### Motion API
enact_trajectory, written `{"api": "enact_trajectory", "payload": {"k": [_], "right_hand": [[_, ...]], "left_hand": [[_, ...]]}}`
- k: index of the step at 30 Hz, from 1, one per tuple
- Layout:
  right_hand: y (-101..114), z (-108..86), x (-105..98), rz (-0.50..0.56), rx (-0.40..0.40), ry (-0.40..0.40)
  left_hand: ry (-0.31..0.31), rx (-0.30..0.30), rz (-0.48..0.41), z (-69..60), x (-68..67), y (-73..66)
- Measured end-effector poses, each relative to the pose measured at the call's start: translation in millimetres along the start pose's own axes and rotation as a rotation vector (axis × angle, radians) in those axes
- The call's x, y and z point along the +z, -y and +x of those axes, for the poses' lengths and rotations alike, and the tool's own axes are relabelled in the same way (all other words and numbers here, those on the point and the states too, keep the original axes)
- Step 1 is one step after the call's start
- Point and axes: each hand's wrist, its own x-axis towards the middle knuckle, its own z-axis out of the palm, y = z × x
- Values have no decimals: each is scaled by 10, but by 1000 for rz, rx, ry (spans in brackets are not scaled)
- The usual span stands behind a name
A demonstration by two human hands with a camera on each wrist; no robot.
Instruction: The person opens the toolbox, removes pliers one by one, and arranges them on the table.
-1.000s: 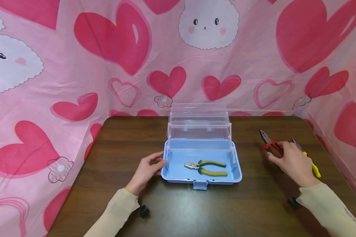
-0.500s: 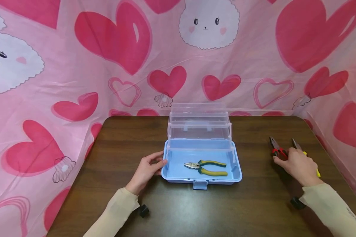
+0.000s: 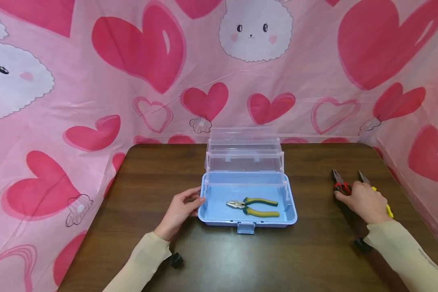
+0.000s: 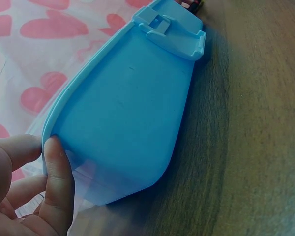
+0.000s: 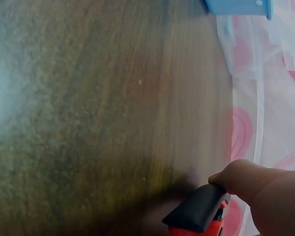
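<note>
In the head view, my left hand (image 3: pixel 180 211) holds the left rim of an open blue toolbox (image 3: pixel 219 222). Its thumb and fingers pinch that rim in the left wrist view. Green-and-yellow pliers (image 3: pixel 262 212) lie inside the box, jaws toward the left. Over at the right side of the table, my right hand (image 3: pixel 368 202) grips red-and-black pliers (image 3: pixel 337 177), their jaws pointing away from me. The right wrist view shows my thumb on the black end of a handle (image 5: pixel 196 209). Partly hidden beyond this hand is a yellow-handled tool (image 3: pixel 389 211) with a pointed tip.
Clear folding trays (image 3: pixel 245 162) stand raised at the back of the toolbox. A latch (image 3: pixel 246 228) hangs at its front. Dark wood table (image 3: pixel 277 259) surrounds the box, and a pink heart-patterned cloth (image 3: pixel 204 48) hangs behind and beside it.
My right hand has moved right and slightly toward me with the red-and-black pliers, now beside the yellow-handled tool. Over the last half second it barely moves. The left hand and toolbox stay put.
</note>
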Motion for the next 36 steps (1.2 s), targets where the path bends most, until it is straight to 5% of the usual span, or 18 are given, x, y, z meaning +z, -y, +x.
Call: {"api": "enact_trajectory", "payload": {"k": [18,36], "right_hand": [[-19,-9,84,-40,-36,-51],[46,-149,78,-36,-83,-197]], "left_hand": [[-4,-7,1,11,-2,27],[-4,-7,2,5,-11,9]]}}
